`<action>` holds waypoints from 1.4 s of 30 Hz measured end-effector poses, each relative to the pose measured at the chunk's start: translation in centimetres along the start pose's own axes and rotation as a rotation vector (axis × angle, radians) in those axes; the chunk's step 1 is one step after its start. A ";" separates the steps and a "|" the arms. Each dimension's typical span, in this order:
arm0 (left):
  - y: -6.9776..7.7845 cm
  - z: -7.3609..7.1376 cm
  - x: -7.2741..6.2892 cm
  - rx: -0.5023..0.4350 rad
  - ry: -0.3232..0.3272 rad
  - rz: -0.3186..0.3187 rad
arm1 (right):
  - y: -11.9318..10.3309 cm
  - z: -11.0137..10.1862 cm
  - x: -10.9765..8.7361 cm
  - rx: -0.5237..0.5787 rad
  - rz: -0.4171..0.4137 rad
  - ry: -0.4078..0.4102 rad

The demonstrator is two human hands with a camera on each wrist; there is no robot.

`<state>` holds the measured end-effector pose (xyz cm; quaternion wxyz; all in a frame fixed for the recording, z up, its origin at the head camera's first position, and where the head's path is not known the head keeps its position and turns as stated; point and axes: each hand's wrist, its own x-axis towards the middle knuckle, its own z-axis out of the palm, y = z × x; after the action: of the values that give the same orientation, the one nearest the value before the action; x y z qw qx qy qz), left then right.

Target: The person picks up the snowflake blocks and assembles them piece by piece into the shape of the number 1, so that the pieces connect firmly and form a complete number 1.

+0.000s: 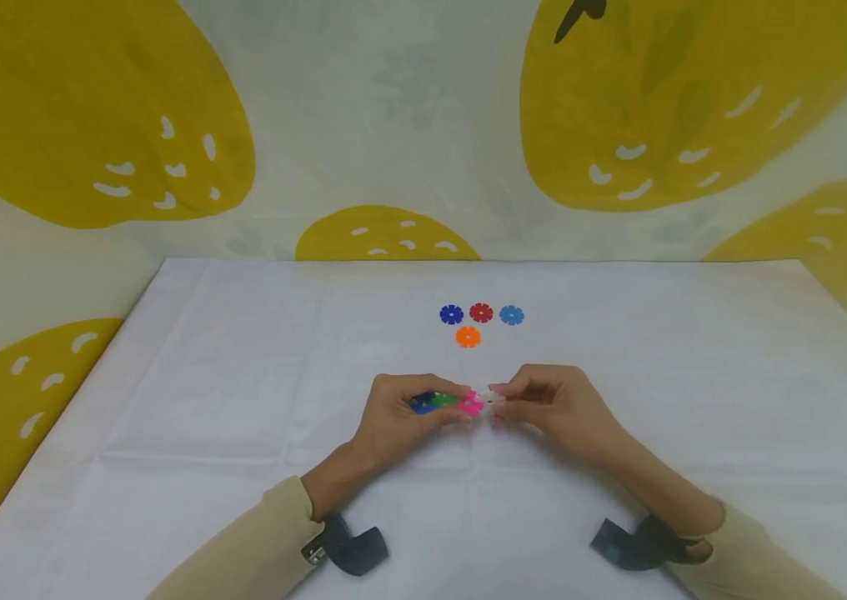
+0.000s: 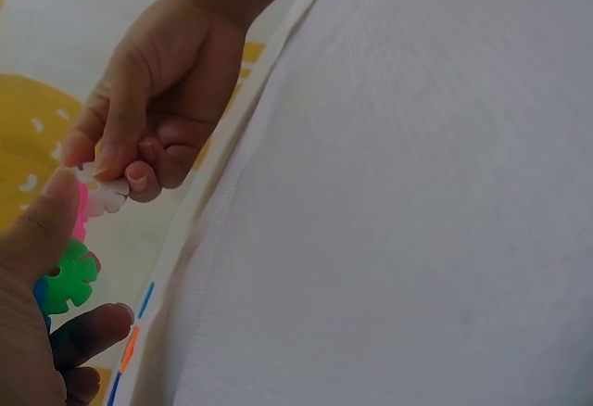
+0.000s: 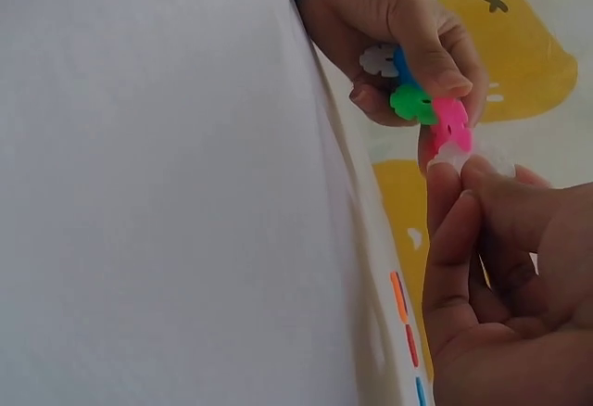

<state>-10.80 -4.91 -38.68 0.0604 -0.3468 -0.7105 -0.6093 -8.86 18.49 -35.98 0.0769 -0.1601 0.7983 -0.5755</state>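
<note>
My left hand (image 1: 401, 412) grips a short chain of notched plastic snowflake discs, with the thumb and fingers pinching a pink disc (image 1: 473, 404) at its right end. Behind the pink one come a green disc (image 3: 410, 103), a blue disc (image 3: 401, 65) and a pale grey-white disc (image 3: 378, 59), partly hidden by the fingers. My right hand (image 1: 562, 404) pinches a white translucent disc (image 2: 111, 195) between thumb and fingertips. Its edge meets the pink disc's edge, and the fingers cover part of both.
Beyond the hands, a dark blue disc (image 1: 451, 315), a red disc (image 1: 481, 312) and a light blue disc (image 1: 511, 315) lie in a row. An orange disc (image 1: 468, 337) lies just nearer. A white cloth (image 1: 206, 375) covers the table, which meets a lemon-patterned backdrop (image 1: 393, 125).
</note>
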 end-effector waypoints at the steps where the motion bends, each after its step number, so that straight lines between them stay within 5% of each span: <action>1: 0.0 0.0 0.0 0.022 0.001 0.009 | 0.0 -0.1 0.0 -0.007 0.000 -0.003; 8: -0.2 -0.3 0.2 0.274 0.034 0.053 | 0.2 -1.2 0.1 -0.073 -0.025 -0.050; 14: 0.0 -0.3 0.1 0.338 0.030 0.001 | 0.0 -1.5 0.3 -0.141 -0.021 -0.048; 22: -0.2 -0.4 0.3 0.521 0.028 0.156 | 0.1 -0.8 0.2 -0.046 -0.005 -0.008; 30: -0.2 -0.4 0.5 0.551 0.033 0.310 | 0.2 -0.3 0.2 0.005 0.006 0.016; 42: -0.1 -0.4 0.5 0.529 0.004 0.309 | 0.3 -0.4 0.3 0.006 0.043 0.015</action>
<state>-11.41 -5.04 -38.42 0.2421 -0.4217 -0.7832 -0.3874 -9.29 18.88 -36.12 0.0838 -0.1383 0.8005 -0.5772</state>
